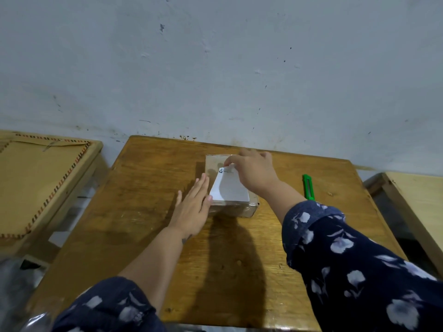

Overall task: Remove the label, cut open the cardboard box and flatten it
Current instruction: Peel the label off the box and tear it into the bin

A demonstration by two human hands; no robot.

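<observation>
A small brown cardboard box [215, 161] wrapped in clear tape lies on the wooden table [148, 212], near its far edge. A white label [230, 190] covers the box's top, its far end curled up off the cardboard. My right hand [254, 171] is over the far end of the box, fingertips pinching the label's lifted edge. My left hand [191, 207] rests flat with fingers straight against the box's left side, palm on the table. A green box cutter [308, 188] lies on the table to the right of the box.
A light wooden table [43, 183] with a patterned mat stands at the left, another light table [417, 200] at the right. The grey wall [215, 68] rises right behind the table. Clear plastic lies at the bottom left corner.
</observation>
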